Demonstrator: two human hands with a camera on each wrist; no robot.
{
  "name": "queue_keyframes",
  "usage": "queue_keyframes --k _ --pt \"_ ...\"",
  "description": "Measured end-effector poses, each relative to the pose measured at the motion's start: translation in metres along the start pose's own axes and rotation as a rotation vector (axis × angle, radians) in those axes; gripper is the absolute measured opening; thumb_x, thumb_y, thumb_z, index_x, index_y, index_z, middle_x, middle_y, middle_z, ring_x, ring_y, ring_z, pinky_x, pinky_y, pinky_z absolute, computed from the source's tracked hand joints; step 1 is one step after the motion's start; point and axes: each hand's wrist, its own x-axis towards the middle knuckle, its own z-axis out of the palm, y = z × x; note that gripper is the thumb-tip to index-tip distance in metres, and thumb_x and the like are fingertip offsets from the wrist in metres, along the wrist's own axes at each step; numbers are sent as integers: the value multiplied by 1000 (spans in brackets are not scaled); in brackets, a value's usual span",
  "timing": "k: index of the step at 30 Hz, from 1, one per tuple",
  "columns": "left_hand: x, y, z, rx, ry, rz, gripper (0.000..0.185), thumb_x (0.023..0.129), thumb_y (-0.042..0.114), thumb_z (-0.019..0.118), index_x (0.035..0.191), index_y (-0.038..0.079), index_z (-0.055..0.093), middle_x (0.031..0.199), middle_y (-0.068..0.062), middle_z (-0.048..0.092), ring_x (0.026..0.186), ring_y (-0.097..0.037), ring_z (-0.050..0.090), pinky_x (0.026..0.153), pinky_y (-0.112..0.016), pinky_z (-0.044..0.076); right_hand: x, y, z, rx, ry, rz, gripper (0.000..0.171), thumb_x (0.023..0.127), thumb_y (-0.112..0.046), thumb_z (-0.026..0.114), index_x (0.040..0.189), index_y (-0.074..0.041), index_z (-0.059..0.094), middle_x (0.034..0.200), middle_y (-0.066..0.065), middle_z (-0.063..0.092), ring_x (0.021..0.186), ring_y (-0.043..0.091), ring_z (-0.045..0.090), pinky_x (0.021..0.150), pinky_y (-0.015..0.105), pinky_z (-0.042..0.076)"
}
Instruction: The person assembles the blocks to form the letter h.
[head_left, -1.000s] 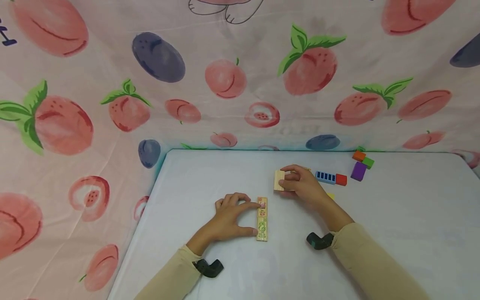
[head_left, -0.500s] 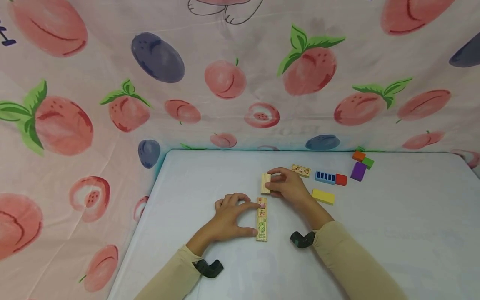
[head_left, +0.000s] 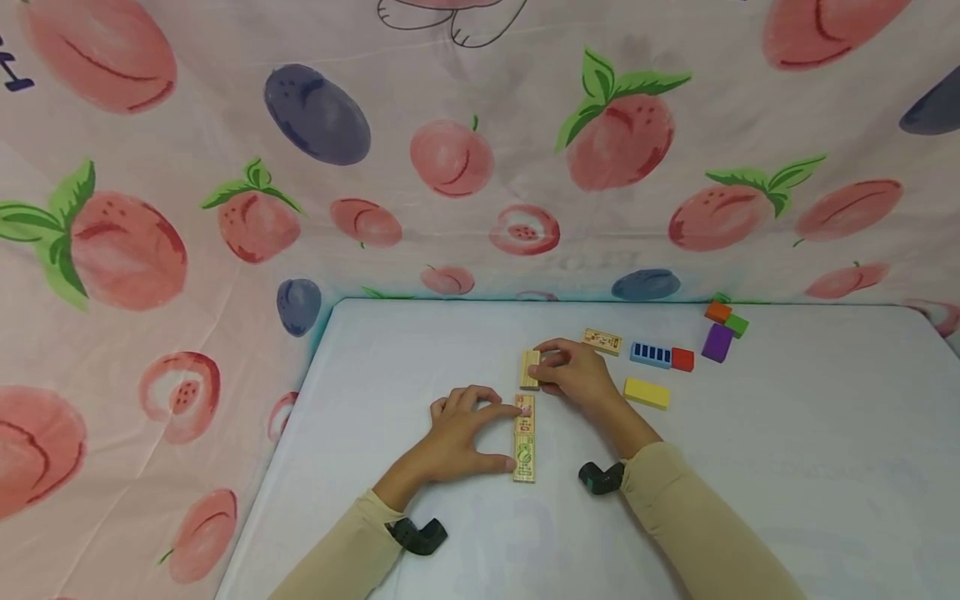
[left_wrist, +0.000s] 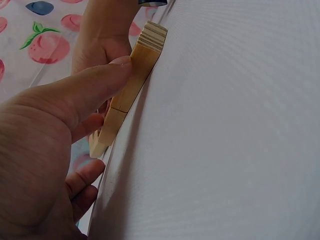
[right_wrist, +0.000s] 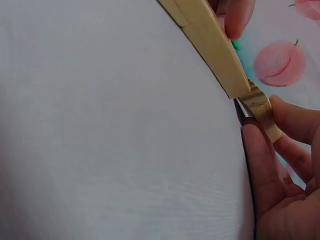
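Note:
Two printed wooden blocks (head_left: 525, 438) lie end to end in a short row on the white table (head_left: 787, 433). My left hand (head_left: 513, 435) rests beside the row, index tip against the far block and thumb (left_wrist: 85, 92) against the near one's side (left_wrist: 131, 89). My right hand (head_left: 542, 368) pinches a plain wooden block (head_left: 530, 369) and holds it at the row's far end. In the right wrist view that block (right_wrist: 260, 107) sits between my fingers (right_wrist: 260, 165), touching or almost touching the end of the row (right_wrist: 210, 42).
Loose blocks lie to the right: a printed wooden one (head_left: 602, 341), a blue one (head_left: 649, 354) joined to a red one (head_left: 682, 359), a yellow one (head_left: 647, 393), and purple (head_left: 717, 342), orange (head_left: 717, 312) and green (head_left: 737, 324) by the fruit-print cloth wall (head_left: 480, 167).
My right hand has carried the plain wooden block leftward to the far end of the row, uncovering the yellow and printed blocks. The left hand has stayed still.

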Motion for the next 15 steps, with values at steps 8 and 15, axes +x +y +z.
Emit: queue_keyframes --k 8,15 --pt "0 0 -1 1 -8 -1 66 82 59 78 142 52 53 140 6 43 132 -20 35 100 -52 20 -1 -2 2 -31 8 -1 42 87 -22 82 127 -13 68 103 11 69 79 13 71 72 31 61" --pt "0 1 -2 4 -9 -5 66 82 60 78 142 49 54 140 5 43 133 -20 35 101 -53 20 -1 -2 2 -45 1 -12 42 88 -23 82 127 -14 68 102 10 70 79 14 72 71 31 61"
